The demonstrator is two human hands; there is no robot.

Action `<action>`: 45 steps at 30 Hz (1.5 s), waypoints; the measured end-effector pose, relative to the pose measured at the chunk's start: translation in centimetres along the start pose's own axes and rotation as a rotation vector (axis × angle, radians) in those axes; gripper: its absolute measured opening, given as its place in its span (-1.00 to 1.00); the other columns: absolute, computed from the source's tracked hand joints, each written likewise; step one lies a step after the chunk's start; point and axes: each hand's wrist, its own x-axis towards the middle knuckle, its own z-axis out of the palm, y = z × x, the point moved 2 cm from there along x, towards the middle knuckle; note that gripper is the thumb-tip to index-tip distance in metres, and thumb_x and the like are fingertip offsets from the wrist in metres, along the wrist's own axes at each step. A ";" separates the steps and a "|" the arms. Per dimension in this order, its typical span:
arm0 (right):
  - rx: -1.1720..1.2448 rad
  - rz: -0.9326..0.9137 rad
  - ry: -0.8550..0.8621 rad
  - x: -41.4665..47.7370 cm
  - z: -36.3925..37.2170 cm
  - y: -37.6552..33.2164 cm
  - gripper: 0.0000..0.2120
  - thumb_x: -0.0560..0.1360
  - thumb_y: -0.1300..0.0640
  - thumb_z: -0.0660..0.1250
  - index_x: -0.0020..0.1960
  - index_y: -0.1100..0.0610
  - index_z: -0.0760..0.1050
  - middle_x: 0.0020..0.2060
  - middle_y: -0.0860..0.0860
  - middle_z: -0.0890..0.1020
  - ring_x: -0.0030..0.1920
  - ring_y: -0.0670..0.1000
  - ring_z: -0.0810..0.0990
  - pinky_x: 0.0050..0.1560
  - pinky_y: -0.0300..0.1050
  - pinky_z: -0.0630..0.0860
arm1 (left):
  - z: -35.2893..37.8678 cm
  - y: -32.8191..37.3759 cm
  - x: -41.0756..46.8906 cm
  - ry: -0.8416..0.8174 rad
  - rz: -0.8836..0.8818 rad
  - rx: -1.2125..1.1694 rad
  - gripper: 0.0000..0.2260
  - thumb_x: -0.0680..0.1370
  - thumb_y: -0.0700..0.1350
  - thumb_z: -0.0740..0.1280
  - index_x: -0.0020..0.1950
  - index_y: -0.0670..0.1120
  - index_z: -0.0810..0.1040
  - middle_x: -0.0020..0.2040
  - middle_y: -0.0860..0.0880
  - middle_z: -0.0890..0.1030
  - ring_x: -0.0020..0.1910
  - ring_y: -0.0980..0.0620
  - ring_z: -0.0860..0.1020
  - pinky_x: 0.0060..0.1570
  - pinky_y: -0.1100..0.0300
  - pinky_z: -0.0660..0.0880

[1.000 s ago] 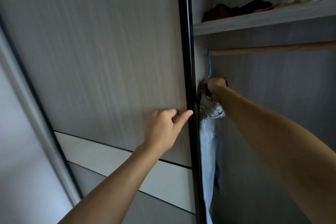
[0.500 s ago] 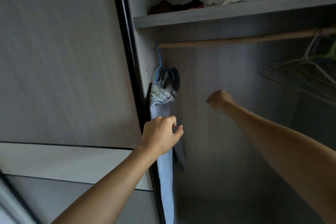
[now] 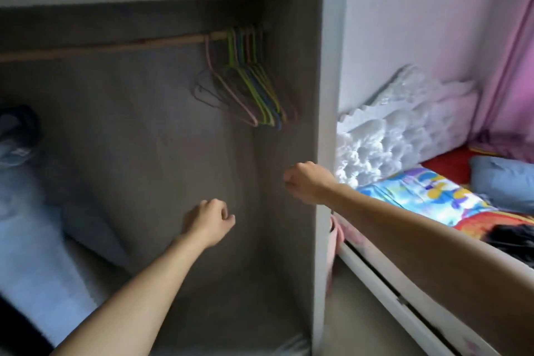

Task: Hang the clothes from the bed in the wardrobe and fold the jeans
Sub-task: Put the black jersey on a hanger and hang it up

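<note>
Both empty: left hand (image 3: pixel 208 222) loosely curled, right hand (image 3: pixel 306 182) fisted; jeans (image 3: pixel 20 153) at 9 o'clock, hangers (image 3: pixel 251 89) at 12.

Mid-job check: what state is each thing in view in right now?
Wardrobe: open.
Jeans: hanging at the far left, blurred.
Hangers: bare, bunched at the right end of the rail.
Left hand: fingers loosely curled, empty.
Right hand: fist, empty.
Blue cloth: lying on the bed.
Dark cloth: lying on the bed.
</note>
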 end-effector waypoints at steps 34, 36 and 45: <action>0.169 0.257 -0.029 1.6 -2.4 12.0 -0.75 0.57 0.03 0.31 0.22 0.04 0.55 0.10 -0.03 0.65 -0.03 -0.11 0.65 -0.02 -0.29 0.56 | -7.8 12.8 23.0 0.074 -0.391 -1.635 -0.73 0.62 -0.05 0.20 -0.27 -0.08 0.41 -0.57 -0.01 0.53 -0.56 0.07 0.47 -0.50 0.29 0.35; 0.184 0.256 -0.020 1.7 -2.6 11.9 -0.75 0.57 0.03 0.31 0.22 0.04 0.55 0.10 -0.03 0.65 -0.07 -0.13 0.64 -0.08 -0.33 0.54 | -7.8 12.9 23.6 0.016 -0.367 -1.637 -0.69 0.61 -0.06 0.20 -0.32 -0.09 0.40 -0.64 0.04 0.47 -0.66 0.13 0.41 -0.58 0.36 0.28; 0.216 0.320 0.012 1.5 -2.5 13.4 -0.77 0.56 0.04 0.33 0.18 0.05 0.57 0.07 0.00 0.65 -0.11 -0.07 0.68 -0.04 -0.16 0.64 | -9.1 13.8 23.7 -0.150 -0.277 -1.777 -0.71 0.62 -0.04 0.15 -0.30 -0.02 0.31 -0.43 0.02 0.41 -0.39 0.09 0.34 -0.35 0.26 0.28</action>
